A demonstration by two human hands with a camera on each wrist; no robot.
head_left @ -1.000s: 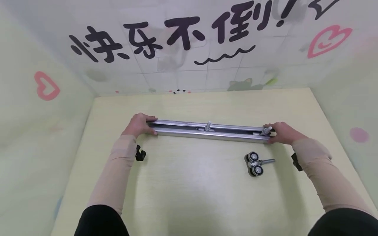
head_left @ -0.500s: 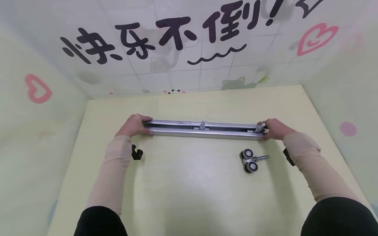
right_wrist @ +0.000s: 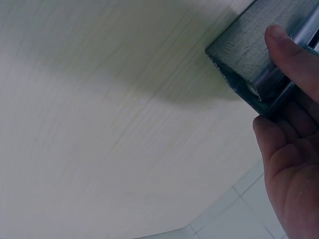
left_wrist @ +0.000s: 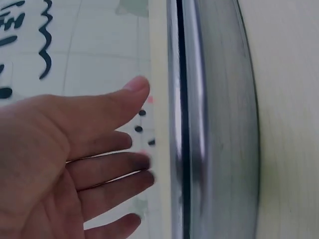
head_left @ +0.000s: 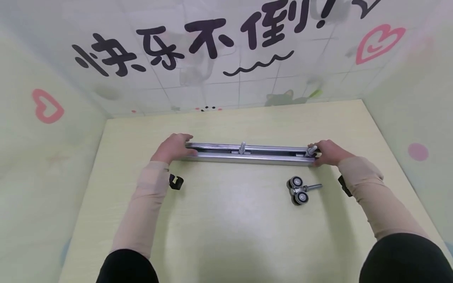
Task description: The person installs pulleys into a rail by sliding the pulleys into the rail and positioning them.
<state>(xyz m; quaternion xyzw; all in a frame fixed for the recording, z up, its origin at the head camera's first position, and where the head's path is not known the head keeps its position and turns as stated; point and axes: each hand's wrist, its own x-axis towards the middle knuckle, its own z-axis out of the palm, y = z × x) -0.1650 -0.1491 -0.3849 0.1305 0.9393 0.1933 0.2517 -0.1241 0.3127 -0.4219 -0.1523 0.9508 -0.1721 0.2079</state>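
Observation:
A silver slotted metal rail lies crosswise on the table. Two threaded bolts rise from its slot, one bolt near the middle and another bolt at the right end. My left hand hovers by the rail's left end, which it hides in the head view. In the left wrist view that hand has its fingers extended, apart from the rail. My right hand grips the right end; the right wrist view shows its thumb on the rail's side.
A loose twin-wheel roller with a threaded bolt lies on the pale wooden table, in front of the rail's right part. Behind the table stands a white wall with black characters; decorated side walls flank it.
My left hand has let go of the rail's left end and shifted right along it. The right hand keeps its hold. The head view has swung slightly.

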